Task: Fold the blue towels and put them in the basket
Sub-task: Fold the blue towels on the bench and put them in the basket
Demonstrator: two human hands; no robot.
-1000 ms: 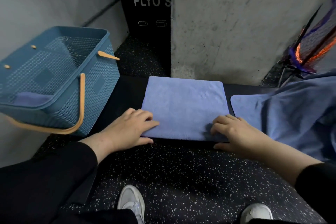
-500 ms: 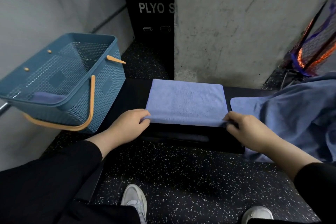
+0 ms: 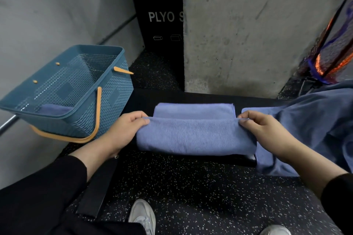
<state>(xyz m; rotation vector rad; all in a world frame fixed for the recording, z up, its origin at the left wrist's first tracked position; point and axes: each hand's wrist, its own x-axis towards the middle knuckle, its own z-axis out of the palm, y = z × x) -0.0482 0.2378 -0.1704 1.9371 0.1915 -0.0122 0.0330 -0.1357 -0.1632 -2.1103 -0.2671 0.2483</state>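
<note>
A blue towel (image 3: 194, 135) lies partly folded on the black bench (image 3: 141, 99). Its near edge is lifted and carried back over its far half. My left hand (image 3: 124, 129) pinches the lifted edge's left corner. My right hand (image 3: 267, 131) pinches the right corner. The blue basket (image 3: 114, 97) with orange handles stands tilted at the bench's left end. Inside it lies a folded blue towel (image 3: 55, 109). A heap of more blue towels (image 3: 313, 124) covers the bench to the right, touching my right wrist.
A concrete pillar (image 3: 238, 30) rises just behind the bench. A black plyo box (image 3: 160, 19) stands behind it at the left. A grey wall runs along the left. My shoes (image 3: 142, 215) stand on the speckled floor below.
Both hands went from resting on the towel's near corners to pinching them. They have lifted the near edge and carried it away from me, over the towel. The camera moved closer.
</note>
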